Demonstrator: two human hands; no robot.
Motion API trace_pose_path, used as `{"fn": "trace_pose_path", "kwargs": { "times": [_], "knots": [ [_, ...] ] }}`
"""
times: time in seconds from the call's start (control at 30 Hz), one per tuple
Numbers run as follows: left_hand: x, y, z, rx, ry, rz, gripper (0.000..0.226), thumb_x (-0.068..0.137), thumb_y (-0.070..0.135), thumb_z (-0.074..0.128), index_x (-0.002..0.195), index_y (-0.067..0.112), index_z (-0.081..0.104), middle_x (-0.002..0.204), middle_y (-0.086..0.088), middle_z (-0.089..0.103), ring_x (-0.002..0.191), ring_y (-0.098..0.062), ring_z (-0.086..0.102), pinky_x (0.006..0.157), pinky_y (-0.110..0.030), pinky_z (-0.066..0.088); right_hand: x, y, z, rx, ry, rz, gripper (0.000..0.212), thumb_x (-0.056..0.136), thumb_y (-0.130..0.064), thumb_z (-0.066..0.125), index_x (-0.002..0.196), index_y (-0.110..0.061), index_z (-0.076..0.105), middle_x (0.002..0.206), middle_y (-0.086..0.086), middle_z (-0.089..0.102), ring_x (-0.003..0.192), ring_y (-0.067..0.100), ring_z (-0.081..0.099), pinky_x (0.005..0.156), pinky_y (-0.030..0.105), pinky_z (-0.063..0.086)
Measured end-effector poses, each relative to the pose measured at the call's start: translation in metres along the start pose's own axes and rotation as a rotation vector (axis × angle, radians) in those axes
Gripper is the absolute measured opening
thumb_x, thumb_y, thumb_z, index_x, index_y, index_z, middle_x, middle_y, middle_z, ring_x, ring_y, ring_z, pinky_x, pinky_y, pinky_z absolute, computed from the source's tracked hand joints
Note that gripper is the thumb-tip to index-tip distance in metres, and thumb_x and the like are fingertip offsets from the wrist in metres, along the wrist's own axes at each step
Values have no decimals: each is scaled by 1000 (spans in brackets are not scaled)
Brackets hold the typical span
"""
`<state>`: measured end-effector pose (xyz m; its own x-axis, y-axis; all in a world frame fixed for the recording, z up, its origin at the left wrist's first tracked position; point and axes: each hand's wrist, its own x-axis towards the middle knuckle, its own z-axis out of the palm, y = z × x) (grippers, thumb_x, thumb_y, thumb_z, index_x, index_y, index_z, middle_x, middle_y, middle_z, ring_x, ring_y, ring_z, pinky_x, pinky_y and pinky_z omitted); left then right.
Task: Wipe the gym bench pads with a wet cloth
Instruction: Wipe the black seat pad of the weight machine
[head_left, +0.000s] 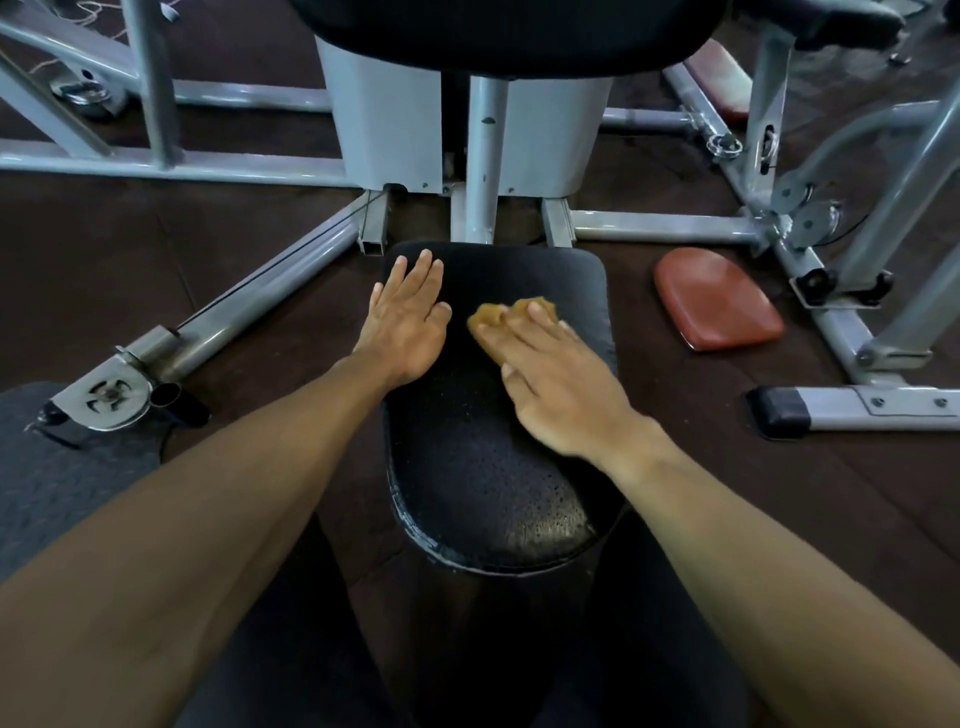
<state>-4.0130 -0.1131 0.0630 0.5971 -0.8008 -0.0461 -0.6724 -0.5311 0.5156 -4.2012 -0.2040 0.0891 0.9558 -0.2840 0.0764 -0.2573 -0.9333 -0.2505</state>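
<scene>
A black padded bench seat (498, 483) runs away from me in the middle of the view, its near half beaded with water drops. My right hand (556, 384) lies flat on a small brown cloth (493, 314) and presses it onto the far part of the pad, fingers straight; most of the cloth is hidden under the fingers. My left hand (408, 322) rests flat on the pad's far left edge, fingers straight and together. A second black pad (509, 36) is overhead at the top of the frame.
Grey steel frame tubes (260, 306) of the gym machine spread across the dark floor on both sides. A loose reddish-brown pad (717, 301) lies on the floor to the right. A pulley bracket (104, 395) sits at the left, and a grey frame foot (852, 408) at the right.
</scene>
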Motion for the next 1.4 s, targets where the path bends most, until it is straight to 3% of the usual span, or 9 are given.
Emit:
{"fn": "trace_pose_path", "kwargs": {
  "times": [0.17,0.33,0.5,0.6,0.8,1.03,1.13,1.27,1.4],
  "knots": [
    [-1,0,-1,37,6,11,57,102,28,27,154,18,6,162,3,-5,147,-17,-13,116,-41,-8,-75,1,-5,59,-56,-160,50,100,-32,29,149,-36,29,158,-14,19,148,7,6,119,28,7],
    [-1,1,-2,91,-4,19,58,102,32,25,154,17,4,162,1,-6,147,-19,-12,117,-42,-6,-51,39,-2,110,66,9,49,100,-32,30,148,-23,36,156,-2,30,148,17,16,119,31,12],
    [-2,4,0,125,-5,9,57,102,32,24,154,16,5,162,1,-6,147,-20,-11,118,-42,-5,-1,27,5,25,29,131,53,98,-30,28,150,-24,30,159,-1,25,148,25,14,119,42,12],
    [-1,3,-1,134,-8,4,57,102,32,24,154,16,5,162,1,-6,147,-21,-11,118,-43,-5,-25,-14,6,-33,12,-20,56,94,-32,25,149,-24,33,156,2,33,146,29,21,115,46,23],
    [-2,2,-1,116,-18,14,58,102,33,24,154,16,5,162,0,-6,147,-21,-12,117,-42,-5,-107,-37,4,-41,-30,-212,51,98,-26,35,150,-27,33,158,-3,28,149,15,11,119,36,17],
    [-2,1,-2,122,-16,24,58,102,33,24,154,15,5,162,-1,-6,147,-22,-11,117,-43,-4,-75,12,3,78,51,56,50,99,-30,27,147,-20,37,155,0,33,147,20,20,116,47,25],
    [-1,1,-1,142,-18,20,58,102,33,24,154,14,6,162,-1,-5,148,-23,-10,118,-44,-3,-59,-7,7,-27,48,88,56,95,-33,22,148,-21,38,155,2,35,146,27,23,117,47,23],
    [0,1,-1,143,-15,25,58,102,32,24,154,14,6,162,-1,-5,148,-23,-10,118,-45,-3,-84,-56,7,-67,31,-68,54,94,-30,33,148,-24,37,155,1,34,147,25,20,118,40,20],
    [-3,1,-2,133,-20,35,59,102,33,24,154,14,4,162,-2,-6,147,-23,-11,117,-45,-3,-119,-66,15,-91,16,-190,52,97,-27,37,149,-23,35,158,1,28,149,21,13,117,42,23]
  ]
}}
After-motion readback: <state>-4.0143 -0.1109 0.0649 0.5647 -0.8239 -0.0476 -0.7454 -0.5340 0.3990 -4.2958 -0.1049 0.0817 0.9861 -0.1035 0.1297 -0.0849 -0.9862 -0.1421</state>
